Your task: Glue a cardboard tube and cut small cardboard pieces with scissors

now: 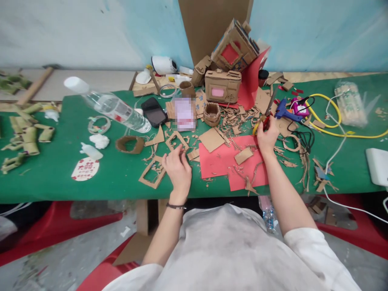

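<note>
My right hand (268, 136) is closed around the handles of a pair of scissors (271, 103), whose blades point away from me. Just beyond it lies a blue glue gun (286, 111). My left hand (178, 169) is low over the table, palm down, with loosely bent fingers slightly apart. By its thumb side is a cut cardboard frame (145, 178), and a second cardboard frame (170, 139) lies at its fingertips; whether it touches either is unclear. Between the hands, red paper (212, 163) carries a small cardboard rectangle (244, 155) and scraps. A cardboard square (211, 140) overlaps its far edge.
A cardboard camera model (223, 87) and a cardboard box model (235, 48) stand at the back. Leftward are a tilted-looking water bottle (118, 109), a phone (154, 112) and a cardboard ring (129, 144). A yellow cable (360, 136) and white cord (333, 151) cross the right side.
</note>
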Demonstrator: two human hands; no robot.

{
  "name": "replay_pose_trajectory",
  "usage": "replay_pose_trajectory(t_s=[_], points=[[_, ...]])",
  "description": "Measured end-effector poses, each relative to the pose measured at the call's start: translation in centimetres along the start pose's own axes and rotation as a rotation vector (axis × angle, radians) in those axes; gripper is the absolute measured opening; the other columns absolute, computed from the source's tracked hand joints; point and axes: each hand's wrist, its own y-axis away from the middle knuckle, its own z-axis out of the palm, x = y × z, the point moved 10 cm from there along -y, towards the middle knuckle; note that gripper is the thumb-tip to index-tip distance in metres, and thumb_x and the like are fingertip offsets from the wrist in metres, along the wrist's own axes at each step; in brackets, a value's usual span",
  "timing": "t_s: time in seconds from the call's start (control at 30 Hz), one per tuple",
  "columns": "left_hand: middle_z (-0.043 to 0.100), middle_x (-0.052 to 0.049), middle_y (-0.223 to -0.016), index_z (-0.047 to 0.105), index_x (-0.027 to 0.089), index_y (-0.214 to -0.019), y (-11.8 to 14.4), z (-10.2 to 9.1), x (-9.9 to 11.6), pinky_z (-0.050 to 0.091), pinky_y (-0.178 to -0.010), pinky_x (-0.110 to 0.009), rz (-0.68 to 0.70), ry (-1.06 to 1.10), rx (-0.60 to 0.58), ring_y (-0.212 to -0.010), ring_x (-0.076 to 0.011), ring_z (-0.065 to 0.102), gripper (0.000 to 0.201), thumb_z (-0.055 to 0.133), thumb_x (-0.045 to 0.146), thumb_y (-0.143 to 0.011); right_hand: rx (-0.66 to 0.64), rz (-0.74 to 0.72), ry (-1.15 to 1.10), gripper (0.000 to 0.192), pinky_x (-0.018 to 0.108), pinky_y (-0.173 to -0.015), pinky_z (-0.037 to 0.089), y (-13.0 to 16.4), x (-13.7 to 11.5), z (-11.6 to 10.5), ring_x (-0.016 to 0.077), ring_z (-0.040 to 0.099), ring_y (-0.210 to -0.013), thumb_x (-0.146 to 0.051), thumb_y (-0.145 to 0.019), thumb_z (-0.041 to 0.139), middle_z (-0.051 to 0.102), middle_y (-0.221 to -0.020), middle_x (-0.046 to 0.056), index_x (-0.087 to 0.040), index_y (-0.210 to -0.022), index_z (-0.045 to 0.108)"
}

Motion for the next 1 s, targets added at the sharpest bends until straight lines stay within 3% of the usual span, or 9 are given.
replay_pose_trajectory(t_s=[0.13, 0.3, 0.4, 0.53, 0.73, 0.83, 1.0], points=[[0.079, -0.015, -0.133, 0.071, 0.021, -0.14, 0.2, 0.0, 1.0, 0.041, -0.125, -0.055, 0.077, -0.004, -0.026, -0.124, -0.0308, 0.071, 0.035, 0.047, 0.026, -0.115, 0.016, -0.006, -0.049, 0.053, 0.05, -0.09, 0.068, -0.2, 1.2, 0.4, 0.0323, 0.081, -0.099, -0.057, -0.113, 0.041, 0.078, -0.112, 0.018, -0.018, -0.14, 0.063], [0.078, -0.016, -0.136, 0.076, 0.022, -0.137, 0.0, 0.5, 0.9, 0.044, -0.114, -0.058, 0.04, -0.085, -0.071, -0.127, -0.0362, 0.067, 0.036, 0.048, 0.025, -0.114, 0.039, 0.048, -0.184, 0.054, 0.053, -0.09, 0.07, -0.5, 2.9, 0.6, 0.0329, 0.082, -0.104, -0.055, -0.114, 0.036, 0.076, -0.121, 0.02, -0.019, -0.148, 0.057], [0.077, -0.015, -0.14, 0.076, 0.023, -0.134, -0.1, 0.4, 1.4, 0.04, -0.123, -0.063, 0.06, -0.068, -0.067, -0.137, -0.0384, 0.062, 0.033, 0.052, 0.023, -0.112, 0.059, 0.082, -0.241, 0.054, 0.053, -0.089, 0.07, -0.7, 3.4, 0.5, 0.0336, 0.083, -0.104, -0.056, -0.113, 0.037, 0.076, -0.12, 0.021, -0.018, -0.145, 0.058], [0.077, -0.015, -0.142, 0.076, 0.023, -0.13, -0.2, 1.0, 3.4, 0.02, -0.14, -0.069, 0.175, 0.0, -0.138, -0.15, -0.037, 0.058, 0.028, 0.056, 0.025, -0.11, 0.058, 0.083, -0.265, 0.054, 0.054, -0.093, 0.07, -0.7, 3.2, 0.6, 0.0349, 0.083, -0.109, -0.056, -0.111, 0.04, 0.077, -0.121, 0.023, -0.017, -0.143, 0.059], [0.066, -0.019, -0.162, 0.061, 0.02, -0.154, -2.1, 4.6, 6.2, 0.018, -0.142, -0.07, 0.242, 0.055, -0.364, -0.162, -0.0394, 0.05, 0.047, 0.056, 0.04, -0.112, 0.063, 0.069, -0.251, 0.054, 0.053, -0.099, 0.07, -0.7, 3.0, 0.8, 0.0353, 0.081, -0.121, -0.056, -0.113, 0.039, 0.076, -0.131, 0.025, -0.017, -0.143, 0.059], [0.059, -0.026, -0.167, 0.052, 0.014, -0.163, -3.3, 7.0, 6.6, 0.015, -0.14, -0.077, 0.236, 0.026, -0.419, -0.168, -0.0479, 0.04, 0.072, 0.067, 0.054, -0.106, 0.071, 0.032, -0.194, 0.057, 0.05, -0.098, 0.07, -0.7, 2.7, 0.7, 0.0344, 0.081, -0.124, -0.06, -0.115, 0.034, 0.075, -0.134, 0.026, -0.016, -0.142, 0.06], [0.061, -0.026, -0.162, 0.05, 0.016, -0.165, -3.5, 8.7, 6.0, 0.019, -0.139, -0.075, 0.228, 0.031, -0.402, -0.161, -0.0471, 0.049, 0.079, 0.071, 0.06, -0.102, 0.07, 0.039, -0.214, 0.056, 0.05, -0.101, 0.069, -0.7, 2.5, 0.6, 0.0345, 0.081, -0.122, -0.062, -0.114, 0.039, 0.077, -0.129, 0.025, -0.016, -0.136, 0.062]])
